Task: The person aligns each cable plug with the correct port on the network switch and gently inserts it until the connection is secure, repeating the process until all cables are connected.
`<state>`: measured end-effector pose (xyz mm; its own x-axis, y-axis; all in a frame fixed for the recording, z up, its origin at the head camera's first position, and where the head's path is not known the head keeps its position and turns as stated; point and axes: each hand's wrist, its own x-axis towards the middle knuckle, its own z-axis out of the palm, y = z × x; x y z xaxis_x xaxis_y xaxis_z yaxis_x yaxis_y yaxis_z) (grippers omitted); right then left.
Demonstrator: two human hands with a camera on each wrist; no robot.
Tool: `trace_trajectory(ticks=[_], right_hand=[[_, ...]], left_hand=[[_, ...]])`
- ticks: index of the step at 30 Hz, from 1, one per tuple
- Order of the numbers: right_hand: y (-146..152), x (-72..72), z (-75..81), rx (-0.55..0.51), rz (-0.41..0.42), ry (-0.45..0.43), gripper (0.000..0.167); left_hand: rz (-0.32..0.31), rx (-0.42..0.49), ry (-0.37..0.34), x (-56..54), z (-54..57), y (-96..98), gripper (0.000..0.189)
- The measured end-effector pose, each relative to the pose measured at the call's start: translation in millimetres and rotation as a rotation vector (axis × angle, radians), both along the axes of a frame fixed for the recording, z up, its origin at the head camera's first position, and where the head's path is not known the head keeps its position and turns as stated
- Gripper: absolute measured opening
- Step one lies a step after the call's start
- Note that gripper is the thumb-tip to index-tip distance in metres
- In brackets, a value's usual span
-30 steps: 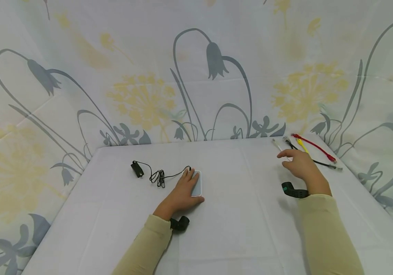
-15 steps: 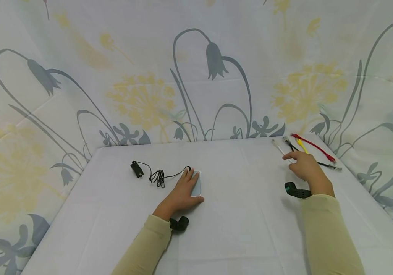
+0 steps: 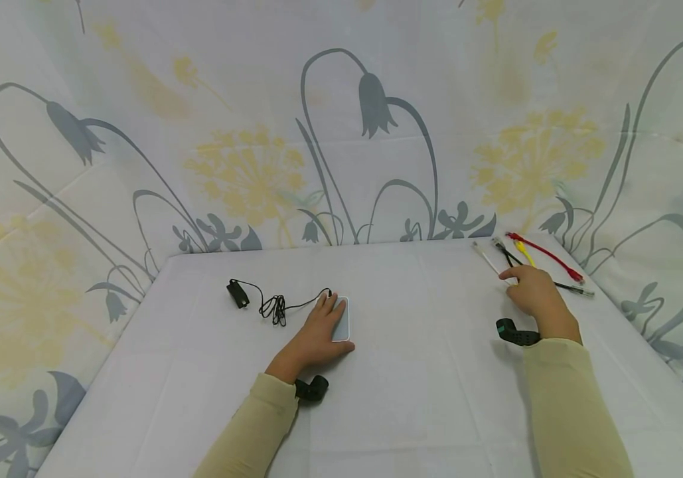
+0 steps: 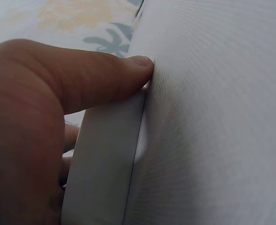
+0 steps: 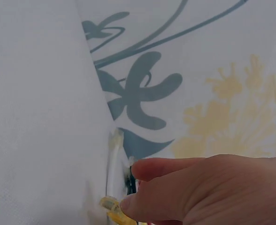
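Note:
My left hand (image 3: 314,336) rests on a small flat white box with a grey top (image 3: 344,322), its fingers fairly straight over the left part. In the left wrist view, the thumb lies across the end of the white box (image 4: 107,159), its tip at the tablecloth. A thin black cord (image 3: 278,309) runs from the box's far edge to a black adapter (image 3: 237,293). My right hand (image 3: 535,292) is over a white network cable (image 3: 486,255), index fingertip at its near part. In the right wrist view, a yellow plug (image 5: 112,206) shows beside the thumb tip; whether the fingers touch it is unclear.
Beyond the right hand, at the far right corner of the white table (image 3: 407,372), lie a red network cable (image 3: 547,252), a yellow network cable (image 3: 523,251) and a black network cable (image 3: 571,289). Flower-patterned cloth (image 3: 341,166) hangs around the table.
My right hand has shifted slightly to the right and nearer, its index fingertip sliding along beside the white network cable. The left hand and white box have stayed in place.

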<state>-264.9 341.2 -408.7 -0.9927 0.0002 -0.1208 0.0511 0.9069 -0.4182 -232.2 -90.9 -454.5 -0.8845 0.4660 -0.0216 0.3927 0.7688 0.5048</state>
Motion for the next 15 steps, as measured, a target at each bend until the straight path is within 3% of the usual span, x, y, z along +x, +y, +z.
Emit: trace_trajectory(ticks=[10, 15], right_hand=[[5.7, 0.5, -6.2, 0.042, 0.018, 0.093, 0.042], [7.6, -2.4, -11.4, 0.077, 0.002, 0.042, 0.042]], left_hand=[[0.007, -0.002, -0.007, 0.5, 2.4, 0.0, 0.085], [0.007, 0.0, -0.012, 0.9, 1.9, 0.0, 0.086]])
